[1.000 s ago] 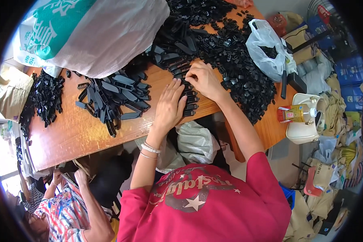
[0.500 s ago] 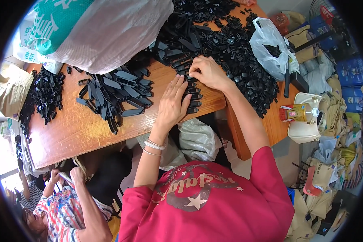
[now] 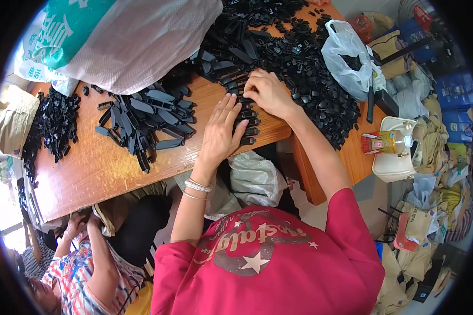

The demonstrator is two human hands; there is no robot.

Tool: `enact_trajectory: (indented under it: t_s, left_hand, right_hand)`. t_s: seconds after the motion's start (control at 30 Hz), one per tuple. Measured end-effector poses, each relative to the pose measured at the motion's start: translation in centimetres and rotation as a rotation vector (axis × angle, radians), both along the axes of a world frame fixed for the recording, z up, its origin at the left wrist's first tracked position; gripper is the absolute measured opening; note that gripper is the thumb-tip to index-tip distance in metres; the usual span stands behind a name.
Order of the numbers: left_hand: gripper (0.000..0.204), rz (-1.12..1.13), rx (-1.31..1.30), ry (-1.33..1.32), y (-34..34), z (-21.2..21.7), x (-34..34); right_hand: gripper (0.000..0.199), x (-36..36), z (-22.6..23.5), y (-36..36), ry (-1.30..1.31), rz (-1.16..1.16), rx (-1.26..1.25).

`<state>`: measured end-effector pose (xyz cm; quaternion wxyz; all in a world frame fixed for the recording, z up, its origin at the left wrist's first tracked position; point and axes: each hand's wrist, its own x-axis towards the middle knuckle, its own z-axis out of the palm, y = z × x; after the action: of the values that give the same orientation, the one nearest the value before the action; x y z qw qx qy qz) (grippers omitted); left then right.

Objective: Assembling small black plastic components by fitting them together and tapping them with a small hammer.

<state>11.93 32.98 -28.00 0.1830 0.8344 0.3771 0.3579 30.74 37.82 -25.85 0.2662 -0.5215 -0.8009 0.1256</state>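
A row of long black plastic parts [image 3: 249,131] lies side by side near the front edge of the wooden table [image 3: 84,168]. My left hand [image 3: 220,127] rests flat across the row with its fingers stretched out. At the row's right ends, my right hand [image 3: 268,94] is bent in a pinch; whatever sits between its fingertips is too small and hidden to name. Farther back lies a heap of similar long parts [image 3: 242,50]. To the right of my right hand spreads a large pile of small black plastic pieces [image 3: 323,100].
Another bundle of long black parts [image 3: 147,118] lies left of my hands, below a big woven sack [image 3: 142,47]. On the right are a white plastic bag [image 3: 344,60], a drink bottle [image 3: 386,143] and a white handbag [image 3: 394,170]. A co-worker [image 3: 84,268] sits at lower left.
My hands keep nearly the same pose over the row, with the right fingers shifted slightly. The co-worker's hands have drawn together and lowered. The whole view has moved a little.
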Motion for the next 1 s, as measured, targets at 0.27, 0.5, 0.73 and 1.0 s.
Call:
enact_trajectory:
  t_s: [0.27,0.5,0.73,1.0]
  left_hand:
    - [0.057,0.027,-0.05,0.079,-0.1,0.6,-0.7]
    - [0.076,-0.022,-0.079,0.105,0.0,0.4,-0.5]
    - [0.078,-0.001,-0.087,0.123,0.0,0.4,-0.6]
    - [0.08,-0.01,-0.085,0.124,0.2,0.4,-0.6]
  right_hand:
    - [0.008,6.3,2.0,0.4,-0.198,-0.135,0.099]
    - [0.011,6.5,-0.6,0.0,-0.428,-0.137,0.222]
    - [0.027,3.7,0.4,-1.0,0.253,-0.238,0.082]
    - [0.01,0.3,-1.0,-1.4,0.285,-0.063,0.14]
